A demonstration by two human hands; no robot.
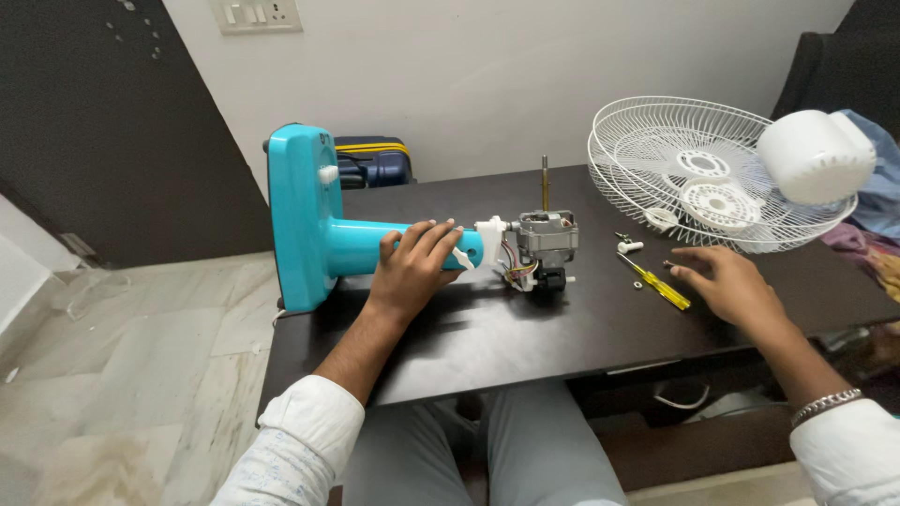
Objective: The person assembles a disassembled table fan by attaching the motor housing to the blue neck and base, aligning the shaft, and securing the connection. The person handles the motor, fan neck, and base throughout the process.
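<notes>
Presently we have our left hand [412,267] laid over the turquoise fan stand [323,234], which lies on its side across the dark bench [525,328]; the fingers curl loosely over the top of the neck near its white collar, gripping it lightly rather than closing tight. The stand's round base stands upright at the bench's left edge. At the neck's right end the bare fan motor [546,239] sits exposed, with coloured wires beneath it and its metal shaft [544,183] pointing straight up.

Our right hand [736,286] rests flat on the bench, palm down, fingers spread and holding nothing; its fingertips lie just beside the yellow-handled screwdriver [656,283], not quite touching it as far as we can tell. Near the screwdriver lie a few small screws and a white plastic piece [630,246]. Beyond them the white wire fan guard [694,178] lies on the bench's far right corner, with the white motor cover [814,157] resting against its rim. A dark blue suitcase [373,161] stands behind the bench.
</notes>
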